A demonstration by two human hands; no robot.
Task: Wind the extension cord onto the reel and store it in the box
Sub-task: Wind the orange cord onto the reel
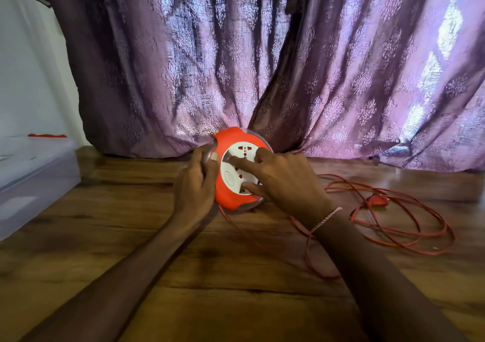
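Nearest the viewer, two bare forearms reach forward over a wood-grain tabletop (236, 289), the right wrist wearing a thin pale bracelet (326, 218). To the right of that arm the red extension cord (409, 234) lies in loose, tangled loops on the wood, with its red plug (375, 200) resting among them. One strand leaves the lower edge of the reel, comes toward the viewer and passes under the right forearm toward the loops.

Further in, at the middle of the tabletop, both hands are on the reel (228, 142), a round orange body with a white socket face and a clear rim, tilted so the face looks back at the viewer. The left hand (195, 181) grips its left edge, fingers wrapped behind and the thumb laid on the clear rim. The right hand (283, 181) is spread over the socket face, holding nothing, with the index finger and thumb stretched out and pressing on the white plastic.

At the far left stands a translucent plastic box (39, 173) with its lid on, well apart from the reel. Something small and red (47, 135) lies on top at its far end. Behind everything hangs a purple patterned curtain (315, 66), its hem resting on the wood, with a pale wall (26, 79) at the left.
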